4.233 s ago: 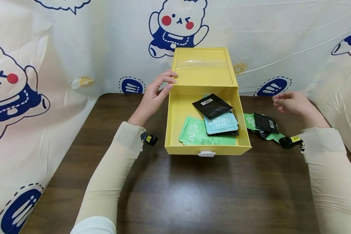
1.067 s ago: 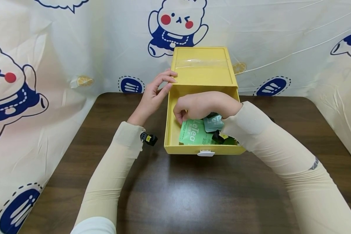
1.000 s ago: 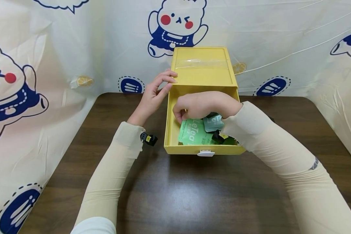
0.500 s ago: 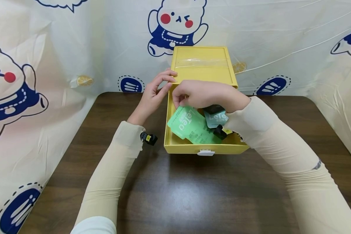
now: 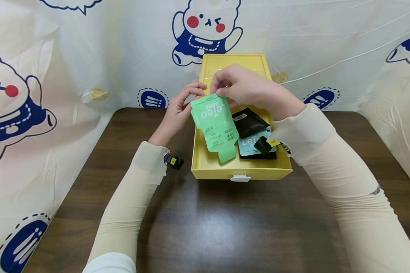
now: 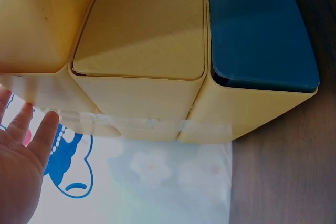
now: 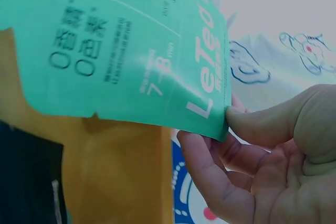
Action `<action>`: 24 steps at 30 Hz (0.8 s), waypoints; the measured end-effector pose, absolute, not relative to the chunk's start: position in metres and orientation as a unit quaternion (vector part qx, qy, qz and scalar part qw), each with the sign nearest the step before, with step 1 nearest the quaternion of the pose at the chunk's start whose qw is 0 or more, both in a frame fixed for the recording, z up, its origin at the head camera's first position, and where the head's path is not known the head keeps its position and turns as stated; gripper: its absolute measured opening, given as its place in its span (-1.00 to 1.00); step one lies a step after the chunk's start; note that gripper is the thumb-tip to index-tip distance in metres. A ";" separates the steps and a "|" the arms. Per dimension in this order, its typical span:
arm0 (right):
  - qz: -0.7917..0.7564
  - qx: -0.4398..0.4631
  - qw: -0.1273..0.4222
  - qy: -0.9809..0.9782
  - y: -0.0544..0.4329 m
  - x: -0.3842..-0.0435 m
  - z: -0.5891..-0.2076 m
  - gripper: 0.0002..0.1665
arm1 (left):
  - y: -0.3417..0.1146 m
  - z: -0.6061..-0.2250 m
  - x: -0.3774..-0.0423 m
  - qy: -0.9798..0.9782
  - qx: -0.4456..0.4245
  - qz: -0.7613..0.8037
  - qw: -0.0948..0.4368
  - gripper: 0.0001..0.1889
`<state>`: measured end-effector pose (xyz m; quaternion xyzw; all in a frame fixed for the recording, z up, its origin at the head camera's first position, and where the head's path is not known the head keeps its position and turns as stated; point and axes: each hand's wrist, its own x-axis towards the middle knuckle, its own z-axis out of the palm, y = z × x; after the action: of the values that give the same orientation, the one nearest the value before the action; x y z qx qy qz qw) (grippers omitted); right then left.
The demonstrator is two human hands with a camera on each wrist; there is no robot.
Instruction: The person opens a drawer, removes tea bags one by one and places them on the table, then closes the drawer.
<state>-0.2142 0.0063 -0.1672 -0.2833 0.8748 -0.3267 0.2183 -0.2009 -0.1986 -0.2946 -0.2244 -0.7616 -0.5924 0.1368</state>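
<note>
My right hand [image 5: 249, 89] pinches a corner of a green LeTea packet [image 5: 216, 127] between thumb and fingers. The packet hangs tilted above the open yellow drawer [image 5: 205, 165]. In the right wrist view the thumb presses on the lettered end of the packet [image 7: 152, 56]. My left hand [image 5: 179, 112] rests with extended fingers at the left edge of the yellow box's top [image 5: 235, 62]. In the left wrist view the left hand [image 6: 23, 161] shows spread fingers near the box's side. A black packet [image 5: 249, 122] and a light blue packet [image 5: 254, 144] lie in the drawer.
A white catch [image 5: 240, 178] sits on the drawer's front. The left wrist view shows more yellow box sections and a dark blue panel [image 6: 262, 30]. Behind the brown table [image 5: 177, 227] hangs a white cartoon-printed sheet [image 5: 147, 41]. My right arm covers the table beside the drawer.
My right hand went from the table right of the box into the drawer, took the green packet by one end and raised it up and back. My left hand stays in place.
</note>
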 end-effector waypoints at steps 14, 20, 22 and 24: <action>-0.419 -0.199 0.174 0.869 0.073 -0.245 -0.152 -0.80 | -0.199 -0.295 -0.202 -0.778 -0.222 -0.569 0.147 -0.81; -0.476 -0.165 0.157 0.849 0.116 -0.260 -0.155 -0.82 | -0.199 -0.297 -0.203 -0.777 -0.231 -0.565 0.154 -0.80; -0.493 -0.150 0.155 0.843 0.132 -0.265 -0.157 -0.83 | -0.198 -0.297 -0.203 -0.777 -0.231 -0.564 0.156 -0.80; -0.510 -0.132 0.156 0.836 0.147 -0.269 -0.160 -0.83 | -0.198 -0.297 -0.203 -0.777 -0.233 -0.562 0.159 -0.80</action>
<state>-0.2687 0.1468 -0.1602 -0.1323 0.8357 -0.5097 0.1557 -0.2031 -0.1983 -0.2969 -0.2335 -0.7774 -0.5619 0.1593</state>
